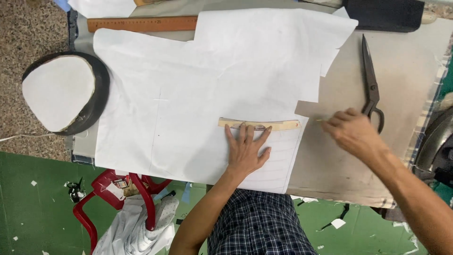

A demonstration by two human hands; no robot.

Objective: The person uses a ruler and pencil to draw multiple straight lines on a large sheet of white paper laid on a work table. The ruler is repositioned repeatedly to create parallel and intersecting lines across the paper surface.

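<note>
A: Logging hand positions first. Left hand (246, 150) lies flat, fingers spread, palm down on the white fabric (198, 94), with its fingertips pressing the curved wooden ruler (259, 124) against the cloth.

B: Ruler location?

A: Near the right edge of the fabric, lying roughly crosswise, its right end just at the cloth's border. Faint parallel lines are visible on the fabric below it.

B: Right hand?

A: Right hand (353, 131) sits off the fabric on the bare table (406, 71), fingers drawn together, pinching a small pale piece at the fingertips; too small to identify. It is to the right of the ruler's end and apart from it.

B: Surroundings?

A: Large dark scissors (371, 80) lie just beyond the right hand, handles nearly touching it. A long straight wooden ruler (141, 23) rests at the table's far edge. A red stool (118, 193) with crumpled cloth stands on the green floor below left.
</note>
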